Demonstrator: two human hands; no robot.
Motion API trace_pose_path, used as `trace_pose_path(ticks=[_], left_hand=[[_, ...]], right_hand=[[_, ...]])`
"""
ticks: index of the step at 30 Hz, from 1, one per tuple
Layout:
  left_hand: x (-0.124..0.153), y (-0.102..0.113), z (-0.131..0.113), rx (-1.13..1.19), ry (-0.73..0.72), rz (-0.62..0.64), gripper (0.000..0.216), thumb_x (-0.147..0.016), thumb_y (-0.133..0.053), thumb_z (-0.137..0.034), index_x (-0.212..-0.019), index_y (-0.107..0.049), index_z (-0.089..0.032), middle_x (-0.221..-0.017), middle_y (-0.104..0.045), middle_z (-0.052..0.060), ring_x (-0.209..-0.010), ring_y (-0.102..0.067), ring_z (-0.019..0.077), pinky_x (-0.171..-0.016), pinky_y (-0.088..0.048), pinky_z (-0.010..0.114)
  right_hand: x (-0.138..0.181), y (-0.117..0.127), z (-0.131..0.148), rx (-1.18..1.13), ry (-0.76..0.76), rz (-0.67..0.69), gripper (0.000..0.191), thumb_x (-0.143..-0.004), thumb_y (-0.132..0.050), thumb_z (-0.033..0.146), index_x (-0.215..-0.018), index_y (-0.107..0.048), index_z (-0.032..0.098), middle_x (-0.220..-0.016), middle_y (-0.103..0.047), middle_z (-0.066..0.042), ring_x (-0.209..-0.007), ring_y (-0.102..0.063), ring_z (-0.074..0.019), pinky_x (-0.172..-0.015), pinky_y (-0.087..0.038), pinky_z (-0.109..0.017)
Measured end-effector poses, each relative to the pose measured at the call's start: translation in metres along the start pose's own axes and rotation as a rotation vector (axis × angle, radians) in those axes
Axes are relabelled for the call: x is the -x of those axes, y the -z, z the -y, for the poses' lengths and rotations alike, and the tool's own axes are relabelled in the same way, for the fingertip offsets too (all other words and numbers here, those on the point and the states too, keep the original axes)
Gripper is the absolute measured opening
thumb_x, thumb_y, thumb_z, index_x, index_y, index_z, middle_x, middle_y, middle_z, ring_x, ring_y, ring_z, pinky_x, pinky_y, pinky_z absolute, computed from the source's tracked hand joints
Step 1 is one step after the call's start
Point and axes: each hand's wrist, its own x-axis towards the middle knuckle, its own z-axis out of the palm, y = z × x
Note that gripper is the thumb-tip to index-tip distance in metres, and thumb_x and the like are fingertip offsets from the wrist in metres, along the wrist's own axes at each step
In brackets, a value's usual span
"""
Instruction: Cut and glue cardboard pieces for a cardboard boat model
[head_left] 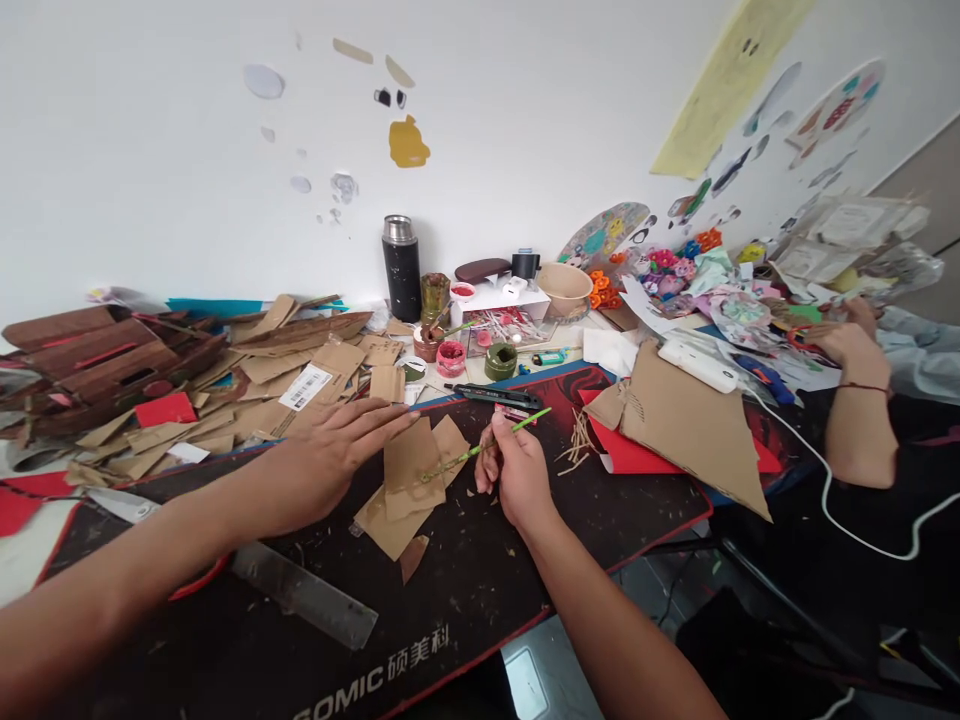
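Note:
My right hand [512, 468] is closed around a thin green paintbrush [517, 427]. The brush tip rests on a small stack of brown cardboard pieces [409, 478] lying on the black desk mat [480, 570]. My left hand [330, 455] lies flat with fingers stretched out, just left of the cardboard pieces, fingertips near their upper edge. It holds nothing.
A pile of cardboard scraps [247, 390] fills the left. A clear ruler [304, 595] lies near the front. Paint pots [451, 357], a black flask [401, 268] and a utility knife [495, 396] stand behind. Another person's arm [859, 400] rests at right beside a large cardboard sheet [686, 425].

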Motion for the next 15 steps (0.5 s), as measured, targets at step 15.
trace_pose_path(ticks=[15], left_hand=[[-0.053,-0.003,-0.001,-0.037,-0.255,0.248,0.086,-0.089,-0.043,-0.002,-0.169,-0.038,-0.033,-0.168,-0.054,0.004,-0.161,-0.038,0.0244,-0.133,-0.023,0.047]], right_hand=[[0.001,0.004,0.001,-0.068,-0.025,-0.012,0.061,-0.084,-0.077,0.076,-0.069,-0.061,0.020,-0.039,-0.043,0.008,-0.029,-0.047,-0.0111,-0.031,-0.031,-0.020]])
